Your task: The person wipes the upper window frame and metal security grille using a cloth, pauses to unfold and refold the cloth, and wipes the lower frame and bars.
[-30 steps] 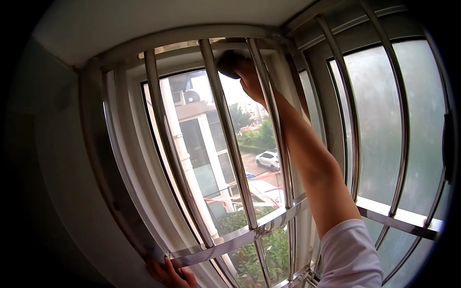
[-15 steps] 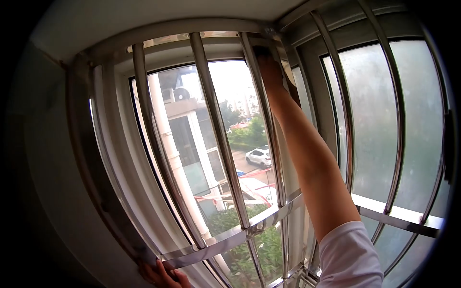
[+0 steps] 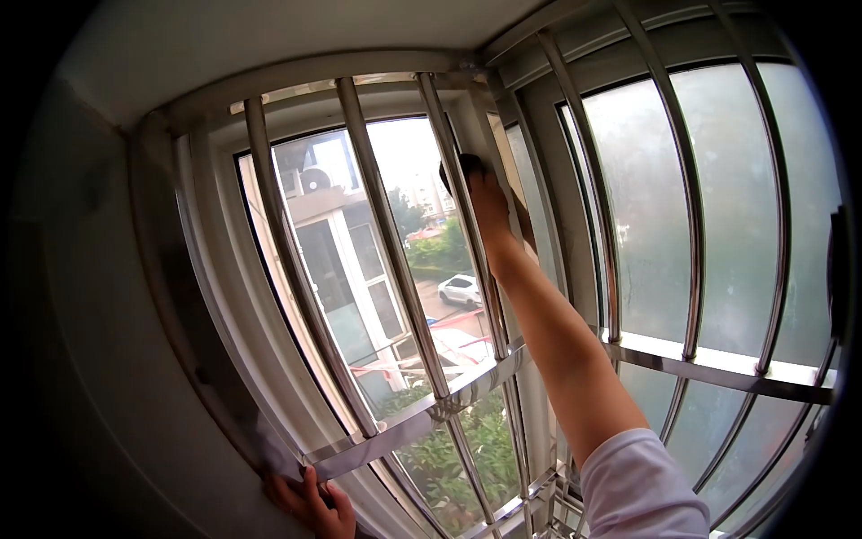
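Behind the bars (image 3: 388, 225), just below the upper right corner of the window (image 3: 409, 148), sits a dark pad (image 3: 470, 164), and my right hand (image 3: 489, 202) is closed on it, fingers bent over it. One bar crosses in front of part of the pad, so I cannot tell its full shape, nor whether it touches the glass (image 3: 395, 135) or only the white frame (image 3: 469, 115) beside it. My forearm (image 3: 557, 346) slants up to it just right of that bar, from a white sleeve (image 3: 642, 485) at the bottom. Low on the left, my left hand (image 3: 319, 512) is by the end of the shiny rail (image 3: 359, 456), fingers bent and a little apart; I cannot tell whether they are gripping anything. That rail runs across the bars and up to the corner, where another rail (image 3: 727, 361) goes off to the right. More bars stand there before a cloudy pane (image 3: 645, 207). Through the clear glass I see a white car (image 3: 461, 289), green shrubs (image 3: 467, 440) below it and, higher on the left, an air conditioner (image 3: 314, 180) on a building (image 3: 319, 260). A grey ceiling (image 3: 341, 27) lies above the bars.
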{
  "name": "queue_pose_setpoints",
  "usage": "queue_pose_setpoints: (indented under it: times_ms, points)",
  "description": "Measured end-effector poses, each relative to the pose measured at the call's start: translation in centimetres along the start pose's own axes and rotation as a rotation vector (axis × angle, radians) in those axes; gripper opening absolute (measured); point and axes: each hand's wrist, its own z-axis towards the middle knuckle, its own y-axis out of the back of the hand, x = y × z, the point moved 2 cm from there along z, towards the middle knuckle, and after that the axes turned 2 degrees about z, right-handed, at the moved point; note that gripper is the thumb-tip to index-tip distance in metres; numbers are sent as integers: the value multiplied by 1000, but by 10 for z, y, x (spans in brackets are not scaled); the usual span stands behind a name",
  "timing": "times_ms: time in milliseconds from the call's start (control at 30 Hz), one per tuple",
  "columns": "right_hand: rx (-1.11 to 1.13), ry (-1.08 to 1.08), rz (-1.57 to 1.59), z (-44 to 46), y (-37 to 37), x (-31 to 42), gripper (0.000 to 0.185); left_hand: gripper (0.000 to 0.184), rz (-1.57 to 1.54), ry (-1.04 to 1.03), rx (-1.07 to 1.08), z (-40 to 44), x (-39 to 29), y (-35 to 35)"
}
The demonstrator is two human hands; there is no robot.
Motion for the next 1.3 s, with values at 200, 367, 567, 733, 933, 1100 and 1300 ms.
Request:
queue_pose_setpoints:
  times_ms: [200, 367, 567, 733, 933, 1100, 1300]
  points:
    - [70, -3, 3, -58, 6, -1, 29, 43, 36, 18, 84, -17, 3, 0]
    - [215, -117, 249, -63, 11, -6, 32, 40, 25, -3, 93, -7, -1, 6]
    - [4, 198, -347, 41, -5, -5, 31, 36, 120, -57, 30, -8, 12, -9]
    - [-56, 233, -492, 105, -27, -13, 28, 28, 119, -38, 63, -10, 12, -6]
    - [-333, 208, -168, 128, -55, -20, 16, 25, 115, -34, 68, -12, 16, -6]
    - [-96, -105, 1106, 114, -48, -32, 18, 27, 82, -31, 37, -4, 6, -4]
    - [29, 358, -816, 51, 26, 1, 30, 30, 115, -47, 84, -7, 7, -2]
